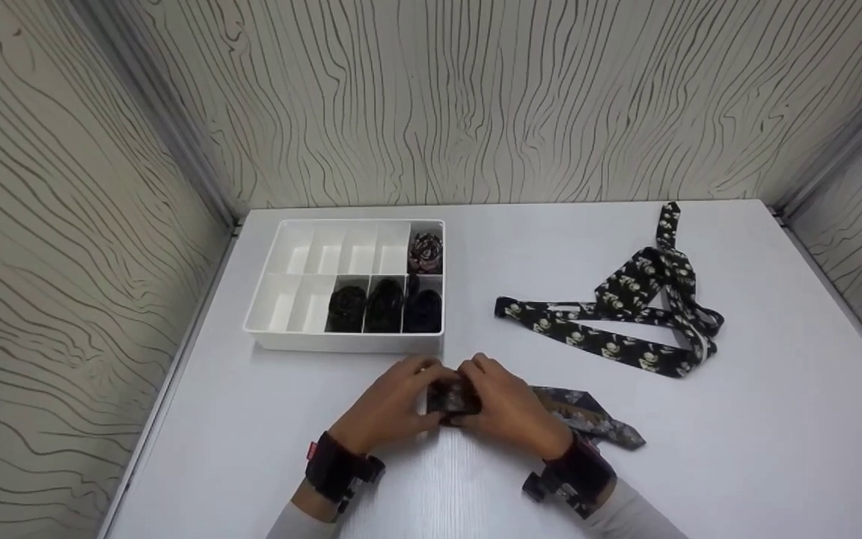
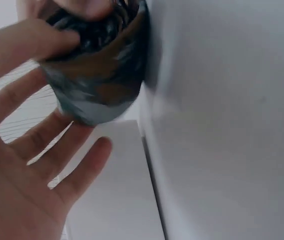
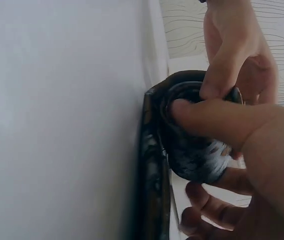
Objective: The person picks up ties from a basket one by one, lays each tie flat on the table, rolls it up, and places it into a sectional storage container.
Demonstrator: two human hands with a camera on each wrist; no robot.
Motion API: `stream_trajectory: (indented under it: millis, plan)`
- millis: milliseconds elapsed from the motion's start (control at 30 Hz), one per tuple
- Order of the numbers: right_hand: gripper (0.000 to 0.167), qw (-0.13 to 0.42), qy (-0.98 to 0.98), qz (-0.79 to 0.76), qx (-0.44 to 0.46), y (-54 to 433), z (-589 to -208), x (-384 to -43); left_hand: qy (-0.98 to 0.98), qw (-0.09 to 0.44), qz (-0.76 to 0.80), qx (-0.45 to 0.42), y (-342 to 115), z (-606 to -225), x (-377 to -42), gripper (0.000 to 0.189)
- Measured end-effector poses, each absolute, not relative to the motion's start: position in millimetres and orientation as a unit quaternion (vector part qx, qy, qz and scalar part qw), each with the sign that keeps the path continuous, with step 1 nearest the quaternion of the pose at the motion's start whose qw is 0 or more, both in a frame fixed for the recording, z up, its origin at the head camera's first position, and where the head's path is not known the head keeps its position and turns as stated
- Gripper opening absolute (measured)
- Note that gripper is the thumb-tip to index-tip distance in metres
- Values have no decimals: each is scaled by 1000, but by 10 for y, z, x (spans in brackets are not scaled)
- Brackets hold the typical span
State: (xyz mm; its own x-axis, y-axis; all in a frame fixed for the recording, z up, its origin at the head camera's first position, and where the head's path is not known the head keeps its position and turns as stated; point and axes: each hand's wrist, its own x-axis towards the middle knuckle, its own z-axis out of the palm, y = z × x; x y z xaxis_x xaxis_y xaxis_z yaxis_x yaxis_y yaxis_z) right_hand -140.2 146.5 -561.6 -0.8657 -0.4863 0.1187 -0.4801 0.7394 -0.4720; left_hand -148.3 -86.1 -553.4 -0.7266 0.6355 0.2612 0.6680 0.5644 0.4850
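A dark floral necktie (image 1: 453,397) is partly rolled up between both hands near the front of the table. My left hand (image 1: 397,400) grips one side of the coil, its thumb on the upper end in the left wrist view, where brown and grey-blue bands show on the roll (image 2: 96,85). From the other side my right hand (image 1: 509,408) holds the same coil (image 3: 197,155), thumb pressed on its spiral end. The unrolled tail (image 1: 584,415) runs out flat to the right, partly hidden under the right hand and wrist.
A white divided box (image 1: 349,342) stands behind the hands to the left. Rolled ties fill several right-hand compartments, among them a reddish patterned roll (image 1: 425,253) and a black roll (image 1: 346,308). A black necktie with pale motifs (image 1: 610,346) lies loosely looped at right. Patterned walls enclose the table.
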Motion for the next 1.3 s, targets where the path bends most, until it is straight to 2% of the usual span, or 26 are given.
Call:
stream_trajectory:
  millis: [133,333,433,767,967,1200,1300]
  plan:
    - [62,14,931,-263,-253,1490,-5638,-1383,-875,31,-293,-385,-843,-5534,-1471,38]
    - [60,-4,931,-263,-255,1520,-5640,-1373,-880,28,-283,-380,-830,-5516,-1468,44]
    - [62,-2,929,-267,-255,1529,-5633,-1364,-880,38,-273,-387,-810,-5508,-1469,40]
    - [62,19,926,-273,-259,1564,-5624,-1343,-874,64,-265,-403,-757,-5508,-1456,44]
    - [65,30,926,-269,-262,1597,-5616,-1325,-877,52,-263,-399,-723,-5545,-1433,53]
    - [61,-8,927,-255,-274,1606,-5622,-1278,-875,53,-266,-400,-716,-5568,-1416,57]
    - [64,-5,927,-263,-268,1615,-5618,-1268,-877,56,-262,-399,-716,-5566,-1418,53]
